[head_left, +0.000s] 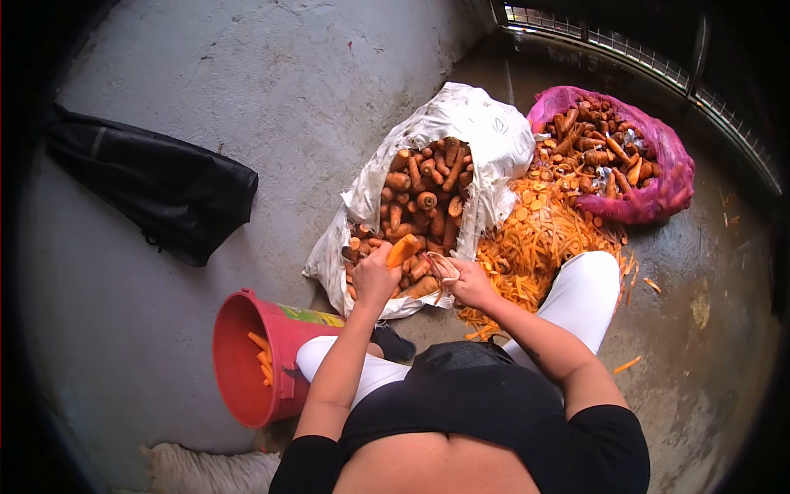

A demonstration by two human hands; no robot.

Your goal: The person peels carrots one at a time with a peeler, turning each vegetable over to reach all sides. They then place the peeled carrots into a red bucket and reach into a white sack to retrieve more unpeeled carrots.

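My left hand (pixel 377 278) is closed round an orange carrot (pixel 402 250), its smooth bright surface looking peeled, held tilted upward. Just to the right, my right hand (pixel 469 283) is closed on a small pale pinkish thing (pixel 443 268), whose kind I cannot make out. Both hands are over the lower mouth of a white woven sack (pixel 485 123) lying open with many unpeeled carrots (pixel 428 185) inside. A heap of orange peelings (pixel 527 251) lies on the floor right of the sack. Some peeled carrots (pixel 263 358) are in a red bucket (pixel 284 350) at my left.
A pink mesh sack (pixel 671 173) of carrots and cut pieces stands at the back right. On the left floor lies a black bag (pixel 156 181). A pale sack (pixel 210 469) is at the lower left. A metal grille (pixel 625 53) runs along the back.
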